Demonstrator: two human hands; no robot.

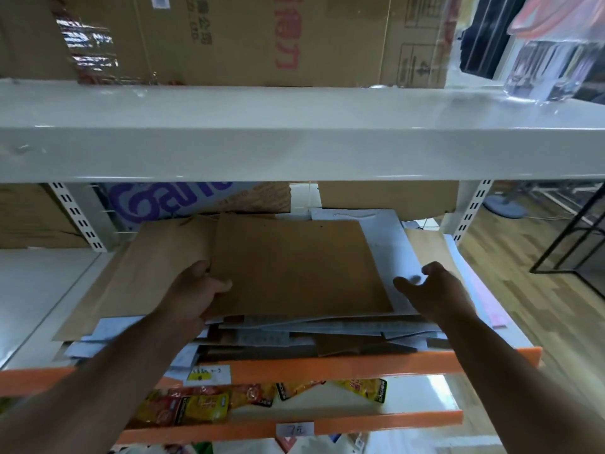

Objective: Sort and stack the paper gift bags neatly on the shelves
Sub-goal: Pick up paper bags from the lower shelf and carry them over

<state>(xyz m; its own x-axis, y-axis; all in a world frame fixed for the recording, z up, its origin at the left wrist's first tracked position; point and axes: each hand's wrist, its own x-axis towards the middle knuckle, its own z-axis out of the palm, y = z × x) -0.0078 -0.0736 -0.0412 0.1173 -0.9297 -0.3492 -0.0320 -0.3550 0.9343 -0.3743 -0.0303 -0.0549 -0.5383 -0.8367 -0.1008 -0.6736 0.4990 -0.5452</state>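
Two-hand squaring of top brown bag (294,267), frame centre
L hand (196,290) pinches bag's left edge, thumb on top; R hand (435,290) hovers at right, fingers loosely spread, contact w/ white bag (404,253) unclear. Recommend: bring R hand to opp. edge, slide bag flush w/ pile (327,326) below, keep it flat, behind orange beam (327,368)
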